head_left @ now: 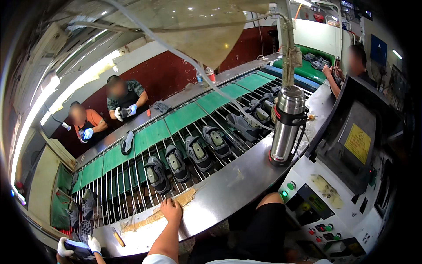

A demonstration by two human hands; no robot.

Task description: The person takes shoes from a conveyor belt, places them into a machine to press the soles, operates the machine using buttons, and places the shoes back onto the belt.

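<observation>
A gray shoe (157, 175) is lying on the conveyor (183, 118), just beyond the left hand (170, 209), which is resting, loosely unclenched, along the conveyor's near edge; the right hand isn't showing.

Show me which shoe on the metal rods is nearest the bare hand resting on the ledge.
The dark grey shoe just beyond the left hand, leftmost of the middle row. Its near end lies closest; the next shoe sits farther right.
</observation>
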